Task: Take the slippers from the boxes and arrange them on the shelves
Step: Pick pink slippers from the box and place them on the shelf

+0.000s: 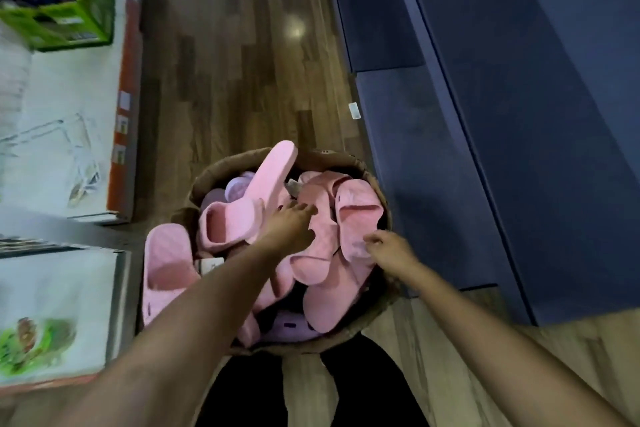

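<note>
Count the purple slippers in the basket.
3 show: two purple slippers at the basket's far-left side beside the tilted pink slipper, one at the near edge. More may be buried.

Reaching forward and down with both arms, left hand (289, 224) spread flat, right hand (389, 248) pinching a slipper (360, 215).

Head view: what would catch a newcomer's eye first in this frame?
A heap of pink slippers fills the brown container on the wooden floor at bottom centre. Both bare arms reach into it: the left hand lies on the heap, and the right hand pinches the edge of one pink slipper. Dark blue shelves run along the right.
</note>
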`<state>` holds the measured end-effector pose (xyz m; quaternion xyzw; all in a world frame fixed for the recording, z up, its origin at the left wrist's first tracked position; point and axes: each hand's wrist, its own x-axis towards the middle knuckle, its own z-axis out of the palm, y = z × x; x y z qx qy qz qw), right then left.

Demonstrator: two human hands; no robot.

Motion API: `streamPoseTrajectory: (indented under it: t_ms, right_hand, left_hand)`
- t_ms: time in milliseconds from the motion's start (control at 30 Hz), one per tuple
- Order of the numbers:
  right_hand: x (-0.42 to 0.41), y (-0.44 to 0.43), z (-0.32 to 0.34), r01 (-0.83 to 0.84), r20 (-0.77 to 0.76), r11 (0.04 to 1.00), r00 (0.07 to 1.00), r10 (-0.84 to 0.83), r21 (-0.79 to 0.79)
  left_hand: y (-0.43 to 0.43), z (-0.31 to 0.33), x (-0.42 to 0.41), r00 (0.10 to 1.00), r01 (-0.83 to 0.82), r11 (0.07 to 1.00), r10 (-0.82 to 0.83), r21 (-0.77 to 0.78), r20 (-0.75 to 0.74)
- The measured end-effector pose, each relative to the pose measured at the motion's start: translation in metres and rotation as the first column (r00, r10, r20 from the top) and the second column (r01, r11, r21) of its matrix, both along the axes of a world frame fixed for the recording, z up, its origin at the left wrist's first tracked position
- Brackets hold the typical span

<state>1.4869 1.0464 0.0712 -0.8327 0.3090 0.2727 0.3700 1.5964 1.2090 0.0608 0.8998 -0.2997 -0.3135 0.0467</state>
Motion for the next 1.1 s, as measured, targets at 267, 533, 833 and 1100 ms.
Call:
streamPoseTrajectory:
  t_ms: [267, 533, 833, 1100]
  right_hand:
    - [0.007, -0.003, -0.088, 0.152, -0.069, 0.983, 0.985, -0.159, -0.105]
    - [0.009, 0.002, -0.107, 0.556, -0.07, 0.83, 0.827, -0.558, -0.05]
    - [0.013, 0.026, -0.066, 0.743, -0.069, 0.534, 0.606, -0.792, 0.403]
    - [0.011, 0.062, -0.042, 0.412, -0.02, 0.614, 0.84, -0.542, 0.673]
  left_hand:
    - [0.003, -0.075, -0.008, 0.99, -0.062, 0.997, 0.068, 0.056, -0.121]
    - [-0.004, -0.093, -0.013, 0.91, -0.384, 0.923, 0.375, -0.02, -0.176]
    - [-0.001, -0.08, -0.004, 0.775, -0.584, 0.811, 0.545, -0.032, -0.321]
    - [0.017, -0.054, 0.001, 0.305, -0.949, 0.219, 0.82, -0.227, -0.485]
